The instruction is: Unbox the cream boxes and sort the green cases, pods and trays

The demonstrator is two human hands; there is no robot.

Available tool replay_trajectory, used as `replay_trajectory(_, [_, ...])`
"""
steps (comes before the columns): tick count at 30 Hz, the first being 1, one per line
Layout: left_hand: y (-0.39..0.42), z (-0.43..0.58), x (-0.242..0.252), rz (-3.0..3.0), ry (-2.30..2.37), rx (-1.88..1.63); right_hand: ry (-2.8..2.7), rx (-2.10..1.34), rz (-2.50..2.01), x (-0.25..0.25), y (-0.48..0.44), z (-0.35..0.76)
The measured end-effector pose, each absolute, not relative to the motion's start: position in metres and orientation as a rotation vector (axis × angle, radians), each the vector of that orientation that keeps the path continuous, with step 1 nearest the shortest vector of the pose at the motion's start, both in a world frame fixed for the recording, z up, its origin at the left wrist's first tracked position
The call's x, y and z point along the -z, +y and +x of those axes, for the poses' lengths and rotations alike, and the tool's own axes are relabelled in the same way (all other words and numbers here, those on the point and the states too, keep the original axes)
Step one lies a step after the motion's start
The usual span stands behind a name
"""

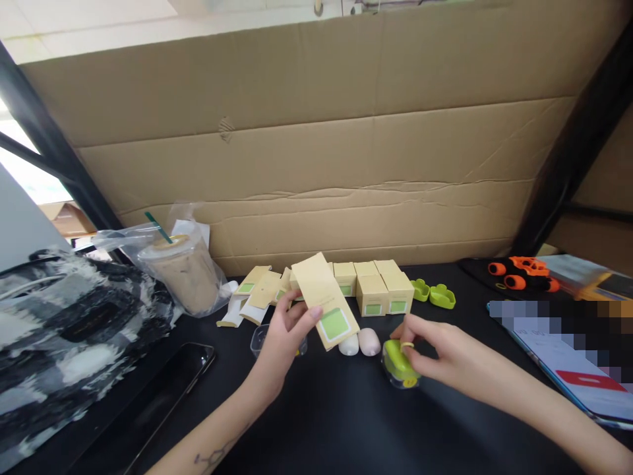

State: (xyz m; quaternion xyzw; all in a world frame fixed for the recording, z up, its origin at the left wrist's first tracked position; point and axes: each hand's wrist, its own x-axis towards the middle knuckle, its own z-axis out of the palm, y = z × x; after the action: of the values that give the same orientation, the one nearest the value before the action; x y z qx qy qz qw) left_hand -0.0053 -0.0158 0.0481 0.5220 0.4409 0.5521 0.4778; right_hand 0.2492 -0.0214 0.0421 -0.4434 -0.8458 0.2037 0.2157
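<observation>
Pinching flat carton point(326, 305) in left hand point(288, 332), frame centre; clasping green piece point(397, 361) in right hand point(438, 355), lower right of centre. Probably boxing step; next needs carton popped open.

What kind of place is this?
Probably a small packing bench: a black table backed by a corrugated cardboard sheet, a row of tan cartons with green labels, and the left hand holding a flat carton while the right hand touches a green piece.
</observation>
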Motion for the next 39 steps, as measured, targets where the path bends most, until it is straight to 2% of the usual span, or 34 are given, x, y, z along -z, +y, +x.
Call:
replay_trajectory(4, [-0.020, 0.001, -0.049, 1.037, 1.005, -1.298, -2.399, -0.216, -1.176, -0.040, -0.023, 0.247])
replay_trajectory(9, [-0.027, 0.008, -0.047, 0.924, 0.831, -1.173, -2.193, 0.393, -0.813, -0.038, -0.030, 0.237])
replay_trajectory(13, [-0.034, 0.012, -0.040, 0.917, 0.710, -1.055, -2.210, 0.663, -0.558, -0.031, -0.035, 0.228])
replay_trajectory(22, [-0.036, 0.015, -0.037, 0.864, 0.686, -1.049, -2.274, 0.727, -0.390, -0.040, -0.038, 0.219])
replay_trajectory(28, [-0.038, 0.016, -0.041, 0.788, 0.623, -1.009, -2.237, 0.755, -0.548, -0.026, -0.037, 0.223])
replay_trajectory(39, [-0.039, 0.014, -0.041, 0.806, 0.574, -0.961, -2.134, 0.818, -0.411, -0.032, -0.042, 0.221])
